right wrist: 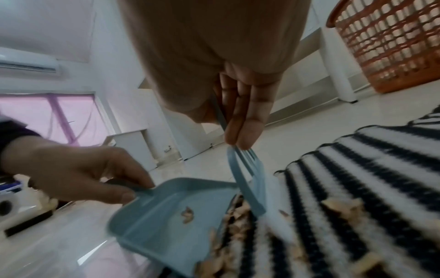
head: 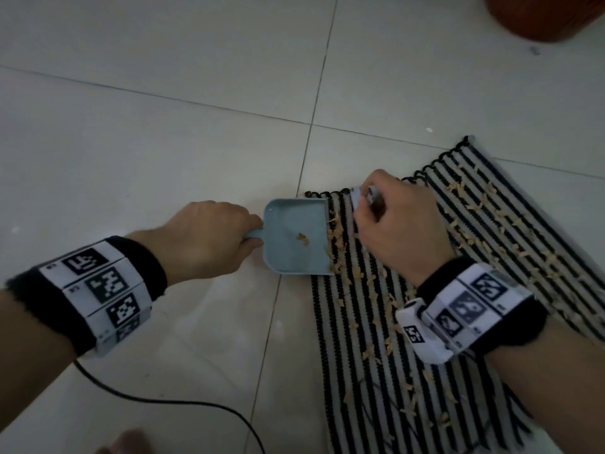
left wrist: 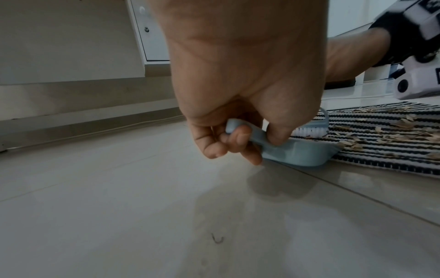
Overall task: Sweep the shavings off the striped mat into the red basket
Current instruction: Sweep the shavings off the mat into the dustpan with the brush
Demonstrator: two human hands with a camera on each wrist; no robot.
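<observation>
A black-and-white striped mat (head: 458,290) lies on the tiled floor, strewn with tan shavings (head: 340,244). My left hand (head: 209,240) grips the handle of a light blue dustpan (head: 294,237), whose lip rests on the mat's left edge; one shaving lies inside it. My right hand (head: 399,221) holds a small blue brush (right wrist: 247,184) with white bristles (left wrist: 307,131) on the mat just beside the pan's lip. The red basket (right wrist: 390,43) stands beyond the mat, at the top right corner of the head view (head: 550,14).
A black cable (head: 163,401) trails across the floor tiles under my left forearm. White cabinets (left wrist: 71,41) and a skirting line the far wall. Bare tiles (head: 163,126) stretch left of the mat.
</observation>
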